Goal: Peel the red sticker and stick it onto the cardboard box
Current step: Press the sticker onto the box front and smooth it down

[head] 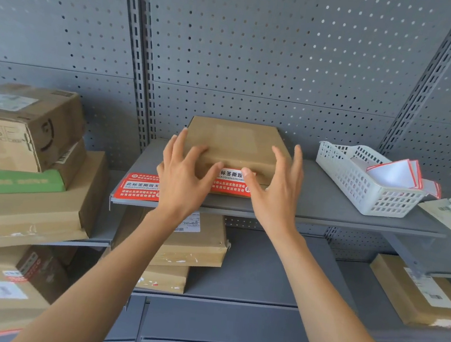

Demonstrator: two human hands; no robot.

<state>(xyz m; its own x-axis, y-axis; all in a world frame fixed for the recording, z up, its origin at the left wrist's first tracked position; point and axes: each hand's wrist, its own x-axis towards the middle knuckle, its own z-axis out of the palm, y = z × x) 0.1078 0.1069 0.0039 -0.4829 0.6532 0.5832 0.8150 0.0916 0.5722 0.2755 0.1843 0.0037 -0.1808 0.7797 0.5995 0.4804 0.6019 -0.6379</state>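
While both hands (229,179) spread open, thumbs press the glossy red sticker (230,182) onto the flat cardboard box (233,140).

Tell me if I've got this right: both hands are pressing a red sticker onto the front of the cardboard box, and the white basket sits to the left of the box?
Not quite. In the head view the white basket sits to the right of the cardboard box, not the left. The rest holds: the left hand and right hand press the red sticker onto its front.
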